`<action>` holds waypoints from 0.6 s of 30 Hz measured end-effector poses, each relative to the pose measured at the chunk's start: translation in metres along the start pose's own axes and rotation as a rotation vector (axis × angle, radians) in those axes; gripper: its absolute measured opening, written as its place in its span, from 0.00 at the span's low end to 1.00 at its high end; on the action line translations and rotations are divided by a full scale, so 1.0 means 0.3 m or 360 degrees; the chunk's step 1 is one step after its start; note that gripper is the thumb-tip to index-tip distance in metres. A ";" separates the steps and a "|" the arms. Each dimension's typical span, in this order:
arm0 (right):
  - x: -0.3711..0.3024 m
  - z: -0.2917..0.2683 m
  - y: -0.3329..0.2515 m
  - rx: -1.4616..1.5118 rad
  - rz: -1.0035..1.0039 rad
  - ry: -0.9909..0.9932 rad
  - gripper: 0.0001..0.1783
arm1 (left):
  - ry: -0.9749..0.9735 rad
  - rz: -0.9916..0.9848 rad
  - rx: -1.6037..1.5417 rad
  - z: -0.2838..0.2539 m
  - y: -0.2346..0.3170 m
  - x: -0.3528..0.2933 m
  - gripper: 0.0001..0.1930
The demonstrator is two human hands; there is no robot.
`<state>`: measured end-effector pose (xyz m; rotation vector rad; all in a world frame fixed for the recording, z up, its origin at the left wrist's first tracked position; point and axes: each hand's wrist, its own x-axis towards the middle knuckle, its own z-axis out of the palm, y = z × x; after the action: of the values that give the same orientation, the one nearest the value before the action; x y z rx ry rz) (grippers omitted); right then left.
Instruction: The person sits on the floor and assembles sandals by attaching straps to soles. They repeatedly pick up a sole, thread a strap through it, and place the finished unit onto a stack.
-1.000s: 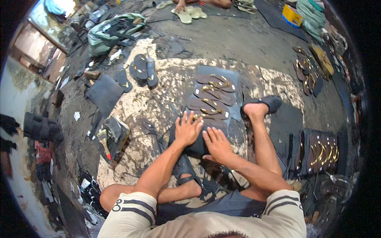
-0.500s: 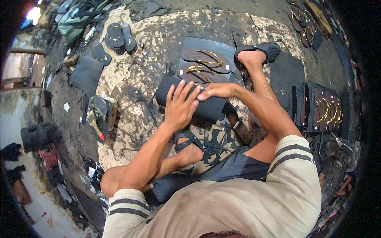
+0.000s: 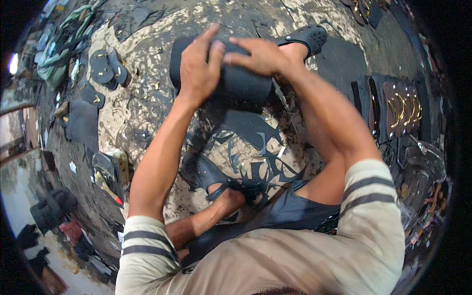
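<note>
A dark rubber sheet (image 3: 246, 86), its near side curving downward, lies in front of me beyond my feet. My left hand (image 3: 200, 69) rests over its left part, with fingers stretched forward and the thumb apart. Just to the right, my right hand (image 3: 260, 56) reaches across the sheet's far part, fingers extended toward my left hand and somewhat blurred. Neither hand shows a grip on anything. The brown sandals with gold straps seen earlier beyond the sheet are now out of sight. Dark rubber offcuts (image 3: 268, 167) lie between my legs.
Black sandals (image 3: 103, 66) lie at the far left, near a dark flat piece (image 3: 82, 125). A red-tipped brush (image 3: 109, 189) rests at the left. Brown sandals with gold straps (image 3: 404, 110) stand in a row at the right, beside a metal fan (image 3: 425, 160).
Both hands and the dark sheet have moved farther forward, covering the place of the gold-strapped sandals. The hands have lifted or spread slightly. The view has shifted too.
</note>
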<state>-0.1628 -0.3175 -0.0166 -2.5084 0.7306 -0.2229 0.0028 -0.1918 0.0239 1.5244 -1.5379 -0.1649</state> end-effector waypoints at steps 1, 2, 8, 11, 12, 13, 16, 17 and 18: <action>0.064 -0.025 0.104 0.0207 -0.0004 -0.0087 0.50 | -0.0176 0.0180 0.0310 0.021 0.027 -0.027 0.24; 0.129 -0.039 0.186 0.0421 -0.0031 -0.0179 0.47 | -0.0338 0.0355 0.0637 0.041 0.031 -0.049 0.25; 0.288 -0.091 0.289 -0.0700 -0.0221 0.0583 0.17 | -0.0222 0.0348 0.1052 0.227 -0.210 0.153 0.24; 0.169 -0.114 0.189 0.0459 0.0239 0.1305 0.22 | -0.0252 0.0329 0.1023 0.231 -0.225 0.207 0.22; 0.106 -0.084 0.155 0.0708 0.0244 0.1555 0.25 | -0.0260 0.0306 0.1041 0.223 -0.220 0.185 0.23; 0.024 -0.011 0.109 0.1387 0.0626 0.1650 0.23 | -0.0254 0.0287 0.1070 0.203 -0.203 0.174 0.23; -0.312 0.291 -0.128 0.3047 0.1415 0.1418 0.23 | -0.0104 0.0278 0.0892 0.049 -0.016 0.073 0.15; -0.392 0.374 -0.190 0.3459 0.1560 0.1085 0.33 | -0.0128 0.0216 0.0939 -0.022 0.081 0.011 0.11; -0.423 0.369 -0.252 0.3861 0.1920 0.0581 0.43 | -0.0140 0.0104 0.0950 -0.114 0.161 -0.074 0.09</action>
<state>-0.2031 -0.1466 -0.0736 0.3428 0.8750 -0.5476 -0.0136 -0.1456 0.0638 1.9368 -1.8025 0.2965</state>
